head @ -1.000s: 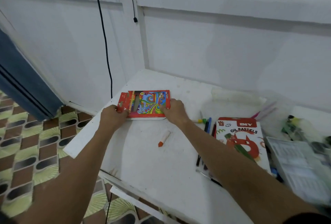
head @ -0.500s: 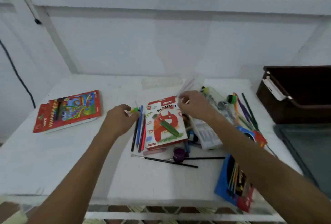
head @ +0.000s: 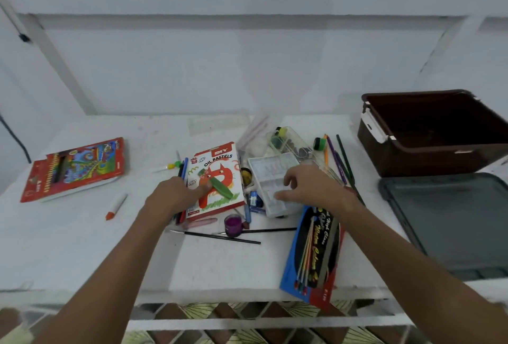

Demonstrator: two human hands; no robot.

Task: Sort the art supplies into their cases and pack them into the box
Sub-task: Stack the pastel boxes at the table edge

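Observation:
My left hand (head: 176, 195) lies at the left edge of the oil pastels box (head: 220, 167), one finger stretched onto its cover. My right hand (head: 310, 187) rests with bent fingers on a clear plastic case (head: 268, 172) just right of that box. A red coloured-pencil pack (head: 79, 167) lies far left, with an orange-tipped crayon (head: 116, 205) near it. A blue watercolour pencil pack (head: 316, 253) lies at the front edge. The empty brown box (head: 434, 129) stands at the back right.
The box's grey lid (head: 450, 222) lies flat in front of it. Pens (head: 182, 167), a purple paint pot (head: 233, 224), thin brushes (head: 220, 236), a green pot (head: 319, 143), loose pencils (head: 341, 159) and a clear pencil box (head: 291, 143) clutter the table's middle.
Both hands left the red pencil pack and moved right to the pile. The left hand went from the pens onto the pastels box; the right came down onto the clear case.

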